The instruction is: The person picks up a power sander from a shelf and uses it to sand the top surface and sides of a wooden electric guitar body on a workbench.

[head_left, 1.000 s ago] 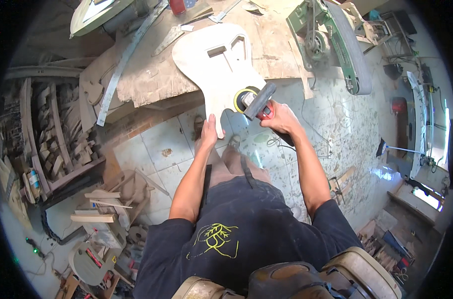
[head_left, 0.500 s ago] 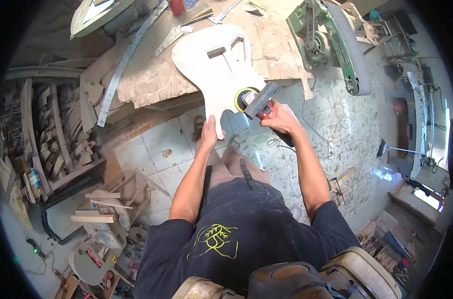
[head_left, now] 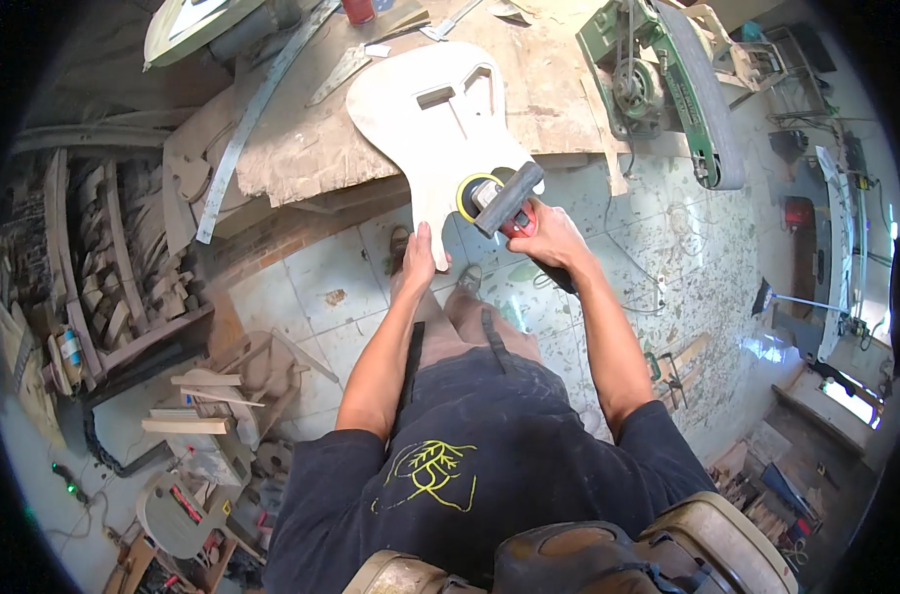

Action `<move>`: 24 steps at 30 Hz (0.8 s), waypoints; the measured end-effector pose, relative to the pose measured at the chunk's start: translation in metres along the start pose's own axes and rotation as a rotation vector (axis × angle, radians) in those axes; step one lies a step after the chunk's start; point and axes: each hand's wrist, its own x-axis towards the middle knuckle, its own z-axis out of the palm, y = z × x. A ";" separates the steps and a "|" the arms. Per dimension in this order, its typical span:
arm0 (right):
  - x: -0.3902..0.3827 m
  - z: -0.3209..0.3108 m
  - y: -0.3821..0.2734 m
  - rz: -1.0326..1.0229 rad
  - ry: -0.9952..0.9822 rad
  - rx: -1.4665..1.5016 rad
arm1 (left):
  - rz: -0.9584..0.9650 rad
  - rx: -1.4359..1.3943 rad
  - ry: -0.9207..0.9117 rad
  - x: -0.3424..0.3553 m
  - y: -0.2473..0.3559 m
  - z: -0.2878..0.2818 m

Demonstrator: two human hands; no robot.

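A pale wooden electric guitar body (head_left: 395, 119) lies over the near edge of the workbench, its horns pointing toward me. Routed cavities show in its upper face. My left hand (head_left: 421, 261) is closed around the tip of the longer left horn. In my right hand (head_left: 554, 238) is a red and black orbital sander (head_left: 509, 200) with a yellow-rimmed round pad. The pad rests against the body near the curve between the horns; its exact contact is partly hidden by the tool.
The worn wooden workbench (head_left: 301, 163) carries a long metal straightedge (head_left: 234, 148) on the left. A green belt sander (head_left: 633, 94) stands at its right. Wood offcuts (head_left: 123, 287) fill a rack at left. A broom (head_left: 763, 297) is at far right.
My right hand and the sander have shifted slightly left, moving the pad across the guitar body toward the longer horn. My left hand keeps its hold on the horn.
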 end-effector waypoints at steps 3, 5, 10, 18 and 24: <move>-0.005 0.005 0.004 -0.046 -0.015 0.022 | -0.025 -0.028 -0.026 -0.001 0.007 0.004; -0.006 0.004 0.006 -0.029 -0.007 0.023 | -0.051 -0.052 -0.012 -0.003 0.009 0.006; -0.008 0.008 0.006 -0.050 -0.026 0.037 | -0.079 -0.062 -0.001 0.000 0.003 0.002; -0.012 0.012 0.004 -0.043 -0.041 0.017 | -0.087 -0.075 0.011 0.000 0.005 0.006; -0.022 0.010 0.020 -0.019 0.007 0.009 | -0.048 -0.055 -0.023 0.004 -0.001 0.003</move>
